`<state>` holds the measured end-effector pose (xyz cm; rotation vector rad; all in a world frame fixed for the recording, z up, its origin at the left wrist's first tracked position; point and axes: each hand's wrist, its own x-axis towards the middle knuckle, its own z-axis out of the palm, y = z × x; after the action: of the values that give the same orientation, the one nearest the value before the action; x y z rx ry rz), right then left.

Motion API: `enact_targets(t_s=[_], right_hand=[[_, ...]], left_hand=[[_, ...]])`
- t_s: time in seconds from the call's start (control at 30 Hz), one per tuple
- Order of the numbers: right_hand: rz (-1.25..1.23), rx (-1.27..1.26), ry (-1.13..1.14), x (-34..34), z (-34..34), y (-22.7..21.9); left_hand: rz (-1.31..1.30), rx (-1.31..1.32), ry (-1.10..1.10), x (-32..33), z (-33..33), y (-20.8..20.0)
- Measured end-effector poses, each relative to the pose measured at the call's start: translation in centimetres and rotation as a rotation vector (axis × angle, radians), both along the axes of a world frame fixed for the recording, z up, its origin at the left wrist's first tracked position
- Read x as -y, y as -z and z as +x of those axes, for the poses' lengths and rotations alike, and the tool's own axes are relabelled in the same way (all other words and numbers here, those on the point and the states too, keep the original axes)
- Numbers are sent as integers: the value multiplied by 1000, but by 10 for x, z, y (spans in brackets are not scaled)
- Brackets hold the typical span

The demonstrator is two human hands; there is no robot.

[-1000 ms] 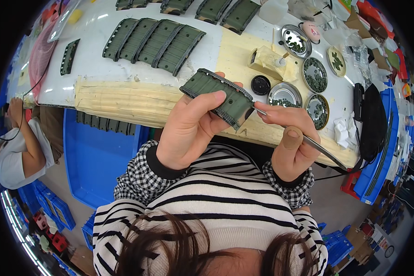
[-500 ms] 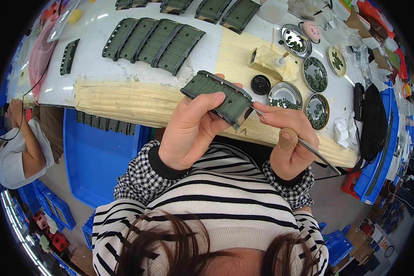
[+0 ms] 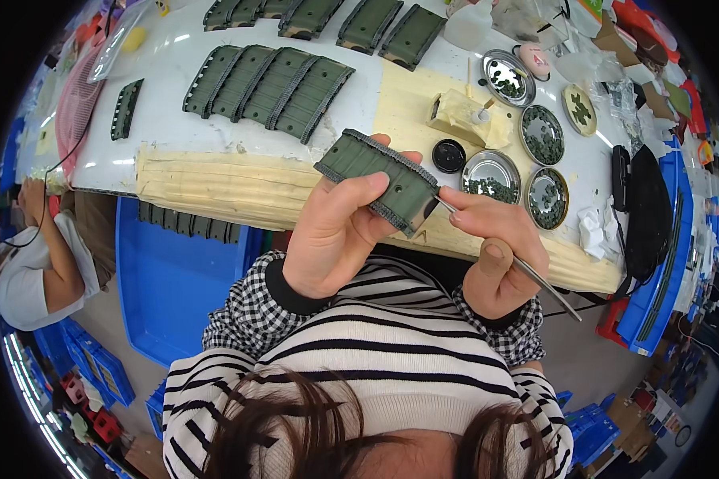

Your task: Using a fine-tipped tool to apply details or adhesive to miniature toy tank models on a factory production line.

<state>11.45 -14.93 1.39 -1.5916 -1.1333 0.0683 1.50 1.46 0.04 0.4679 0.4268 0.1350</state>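
Observation:
My left hand (image 3: 331,231) grips a curved green camouflage panel (image 3: 375,177), thumb on its face and fingers behind it. Dark ribbed strips run along two of the panel's edges, and small round holes dot its face. In my right hand (image 3: 503,255) is a slim metal tool (image 3: 545,286), held like a pen. Its tip meets the panel's right edge; the tip's shape is too small to make out. Beyond my hands, a row of similar joined panels (image 3: 268,92) lies on the white table, with more green panels (image 3: 411,36) farther back.
Round metal dishes (image 3: 542,134) of small green pieces stand at the right, beside a tape-covered block (image 3: 463,118) and a black round lid (image 3: 449,156). Below the table's padded edge (image 3: 216,180) sits a blue bin (image 3: 160,295). Another person's arm (image 3: 56,255) is at far left.
The view has shifted slightly, so the table things sit a little lower or higher. My left hand keeps the panel, and the metal tool stays at its right edge, tilted a little more steeply.

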Motion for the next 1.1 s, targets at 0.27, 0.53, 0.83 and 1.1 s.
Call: enact_targets(t_s=[0.27, 0.53, 0.83, 1.1], right_hand=[[7, 93, -99, 4, 1, -9], [-14, 138, -136, 4, 2, -13], [-13, 106, -124, 6, 3, -9], [101, 4, -136, 7, 7, -1]], left_hand=[[-56, 72, 29, -1, -1, 4], [-133, 117, 44, -4, 0, 9], [-160, 128, 37, -1, -1, 12], [-123, 119, 71, -6, 2, 11]])
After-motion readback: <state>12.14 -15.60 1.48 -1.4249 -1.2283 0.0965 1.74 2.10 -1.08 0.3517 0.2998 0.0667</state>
